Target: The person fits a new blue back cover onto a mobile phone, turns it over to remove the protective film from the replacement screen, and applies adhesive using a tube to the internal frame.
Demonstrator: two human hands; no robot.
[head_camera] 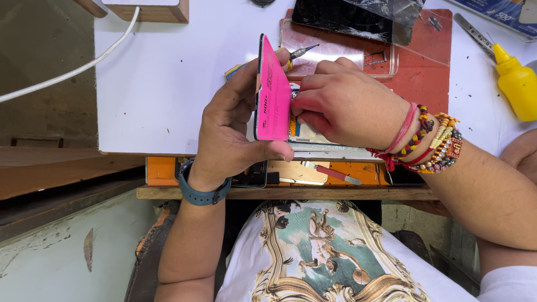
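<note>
Printed white shirt [335, 263] lowest in view. Left hand [229, 131] fingers curled tight around a pink-backed phone [272, 92], tilted up on edge over the white table [162, 84]. Right hand [344, 100] closed – fingertips pressing the phone's inner side; screwdriver [302, 52] just behind, yellow bottle [517, 81] well apart.

Left hand [226, 131] tilts pink phone [272, 92] — right hand [341, 100] (beaded wrist) presses beside it.
</note>
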